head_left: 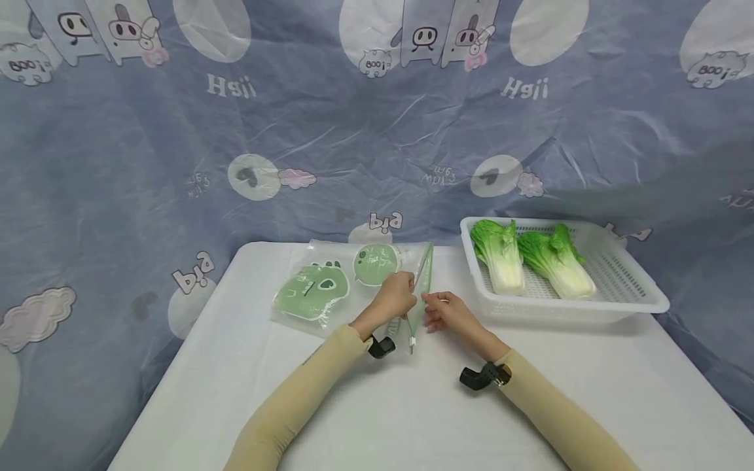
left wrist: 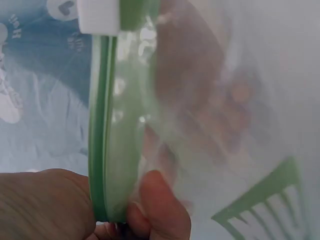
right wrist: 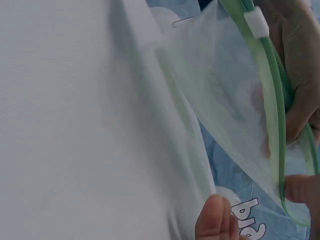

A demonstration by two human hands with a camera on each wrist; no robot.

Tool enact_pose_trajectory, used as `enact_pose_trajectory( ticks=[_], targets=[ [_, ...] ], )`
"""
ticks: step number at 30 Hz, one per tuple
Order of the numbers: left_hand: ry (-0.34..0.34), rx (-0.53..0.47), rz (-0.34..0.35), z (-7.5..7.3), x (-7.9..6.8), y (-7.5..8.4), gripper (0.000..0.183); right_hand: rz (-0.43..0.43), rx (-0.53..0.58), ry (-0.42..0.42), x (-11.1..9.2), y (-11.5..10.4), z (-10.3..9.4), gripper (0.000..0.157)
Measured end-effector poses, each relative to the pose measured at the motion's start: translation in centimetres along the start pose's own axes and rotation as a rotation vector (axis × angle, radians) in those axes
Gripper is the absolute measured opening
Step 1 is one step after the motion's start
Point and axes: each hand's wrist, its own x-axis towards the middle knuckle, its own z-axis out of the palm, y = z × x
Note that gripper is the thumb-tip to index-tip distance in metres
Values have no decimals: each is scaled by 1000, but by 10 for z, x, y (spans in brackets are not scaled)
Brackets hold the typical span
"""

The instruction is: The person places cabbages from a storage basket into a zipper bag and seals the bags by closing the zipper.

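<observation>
Tabletop (head_left: 518,418), bag mouth (head_left: 428,278) between hands (head_left: 393,297) (head_left: 452,314)

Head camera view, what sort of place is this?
Perhaps an indoor tabletop set up for filming or practice, though I can't be sure: a white-covered table, a printed cloth backdrop behind it, and a white basket of leafy vegetables near a plastic bag.

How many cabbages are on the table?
2: one cabbage at the left of the white basket, the other beside it, to its right. No others show.
</observation>
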Motion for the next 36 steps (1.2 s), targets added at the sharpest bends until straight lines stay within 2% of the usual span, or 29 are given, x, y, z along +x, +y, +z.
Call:
enact_pose_trajectory(
  ticks=[4, 9, 12, 16, 21, 23, 25, 27, 29, 32, 36],
  targets=[
    [62, -21, 23, -19, -6, 6, 17, -37, 43, -18, 17, -14, 14, 49],
    [248, -52, 82, -41, -10, 9, 10, -100, 17, 7, 35, -23, 27, 29],
    [363, -84, 75, -56, -14, 11, 9, -73, -5, 15, 43, -23, 32, 26],
    [478, -106, 42, -75, -21, 13, 6, -14, -63, -19, 51, -17, 35, 19],
    [650, -14, 69, -92, -28, 13, 9, 38, -81, -93, 58, -11, 36, 22],
    [690, 13, 68, -96, -29, 13, 10, 44, -79, -109, 59, -10, 35, 22],
    [678, 24, 51, -97, -29, 14, 10, 40, -85, -108, 60, -9, 34, 20],
    [605, -21, 28, -96, -29, 14, 8, 28, -103, -100, 60, -9, 34, 18],
    [504, -88, 6, -94, -27, 13, 7, 13, -134, -80, 59, -9, 33, 19],
    [371, -214, -21, -90, -22, 9, 9, -18, -253, -33, 52, -14, 32, 36],
    [296, -316, -24, -86, -16, 1, 11, -90, -512, 8, 30, -37, 21, 63]
  ],
)
